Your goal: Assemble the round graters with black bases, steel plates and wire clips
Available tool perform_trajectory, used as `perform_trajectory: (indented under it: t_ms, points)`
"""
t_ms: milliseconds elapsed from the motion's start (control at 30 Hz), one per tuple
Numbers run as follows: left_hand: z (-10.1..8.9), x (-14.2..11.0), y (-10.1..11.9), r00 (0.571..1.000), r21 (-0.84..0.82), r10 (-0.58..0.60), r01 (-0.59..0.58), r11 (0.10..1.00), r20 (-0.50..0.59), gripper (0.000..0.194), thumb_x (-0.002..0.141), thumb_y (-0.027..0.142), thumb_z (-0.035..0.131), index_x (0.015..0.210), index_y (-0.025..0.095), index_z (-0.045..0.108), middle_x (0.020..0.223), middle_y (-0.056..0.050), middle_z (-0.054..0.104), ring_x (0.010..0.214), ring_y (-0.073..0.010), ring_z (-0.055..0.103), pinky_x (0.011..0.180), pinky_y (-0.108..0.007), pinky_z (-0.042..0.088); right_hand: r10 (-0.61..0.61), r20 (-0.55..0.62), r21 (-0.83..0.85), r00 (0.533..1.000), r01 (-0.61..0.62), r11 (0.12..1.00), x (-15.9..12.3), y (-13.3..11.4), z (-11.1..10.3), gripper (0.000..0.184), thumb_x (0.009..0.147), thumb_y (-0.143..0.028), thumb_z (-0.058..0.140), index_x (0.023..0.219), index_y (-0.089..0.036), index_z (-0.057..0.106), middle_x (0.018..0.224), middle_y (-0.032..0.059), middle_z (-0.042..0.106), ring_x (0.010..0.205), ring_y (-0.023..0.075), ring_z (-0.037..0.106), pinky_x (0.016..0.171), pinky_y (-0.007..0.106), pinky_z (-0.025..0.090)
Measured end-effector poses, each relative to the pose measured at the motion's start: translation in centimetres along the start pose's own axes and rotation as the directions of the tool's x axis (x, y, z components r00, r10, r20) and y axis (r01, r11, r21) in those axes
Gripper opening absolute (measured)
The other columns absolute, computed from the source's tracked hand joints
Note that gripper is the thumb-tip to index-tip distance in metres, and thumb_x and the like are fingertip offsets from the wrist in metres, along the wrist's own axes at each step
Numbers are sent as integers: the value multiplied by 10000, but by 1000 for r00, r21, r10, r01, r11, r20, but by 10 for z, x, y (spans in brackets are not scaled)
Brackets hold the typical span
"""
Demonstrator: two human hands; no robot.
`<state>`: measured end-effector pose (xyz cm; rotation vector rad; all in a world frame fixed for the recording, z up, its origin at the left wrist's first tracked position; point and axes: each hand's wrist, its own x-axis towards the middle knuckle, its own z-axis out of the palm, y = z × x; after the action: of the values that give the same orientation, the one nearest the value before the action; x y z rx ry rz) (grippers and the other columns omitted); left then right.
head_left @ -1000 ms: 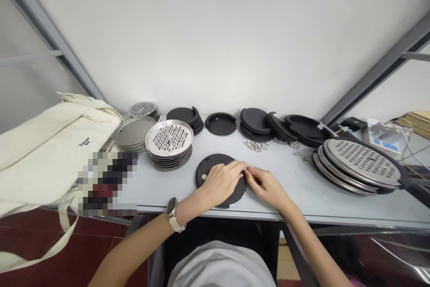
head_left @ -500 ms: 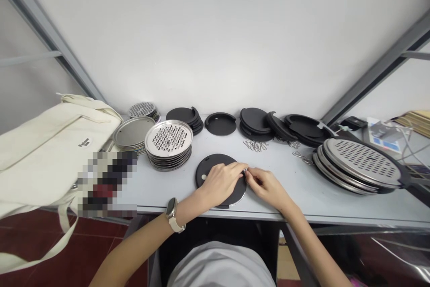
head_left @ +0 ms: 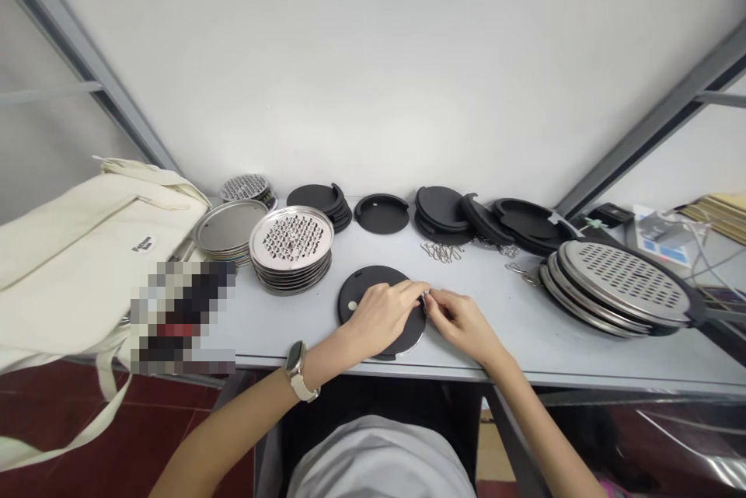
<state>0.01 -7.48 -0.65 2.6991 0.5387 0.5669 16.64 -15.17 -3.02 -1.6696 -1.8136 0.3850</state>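
A flat black round disc [head_left: 364,280] lies near the table's front edge, with a small pale spot on its left side. My left hand [head_left: 381,315] rests over the disc, fingers bent and pressed together, their tips reaching its right edge. There my right hand [head_left: 458,319] meets it, thumb and forefinger pinched on a small shiny metal piece [head_left: 426,294], mostly hidden by the fingertips. Just behind lies a small heap of bent wire clips [head_left: 443,252]. More wire clips [head_left: 521,273] lie farther right.
Metal grater discs [head_left: 291,242] and plain metal discs [head_left: 230,226] are stacked at left. Black discs and rims [head_left: 381,214] line the wall. At right lies a pile of slotted metal discs [head_left: 629,280]. A cream bag [head_left: 87,265] sits at far left.
The view has shifted very slightly. Both hands stay at the disc's right edge, their pose nearly the same.
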Motion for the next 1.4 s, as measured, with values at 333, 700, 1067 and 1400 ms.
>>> perform_trajectory:
  t_ms: [333,700,1067,1400]
  points:
    - [-4,0,2,1000,14,-5,5,1000,16,357,938,146,369,1280,216,445,1145,-39,625,992,-167,615,814,-286,483,25,14,26,1000,-26,999,0,1,1,339,939,-321,357,622,-202,351,529,-45,343,494,110,363,479,239,274]
    - [-4,0,2,1000,-1,6,-6,1000,8,346,944,142,360,1272,210,447,1168,-39,618,1016,-179,606,811,-294,471,29,5,35,1000,-29,999,0,0,1,326,941,-311,360,635,-197,369,540,-43,356,498,106,352,487,241,274]
    - [-2,0,1,1000,31,-16,16,999,-7,351,944,176,394,1292,220,408,1140,-24,625,946,-184,625,783,-300,473,28,-11,42,1000,-27,999,0,3,2,334,932,-309,380,620,-195,334,531,-56,320,487,92,320,492,235,265]
    - [-2,0,3,999,41,-33,34,999,-2,334,946,202,405,1279,228,414,1113,-24,633,916,-185,632,789,-297,474,38,-30,71,999,-35,997,-1,3,2,343,933,-313,384,619,-199,304,547,-55,303,500,96,316,506,239,267]
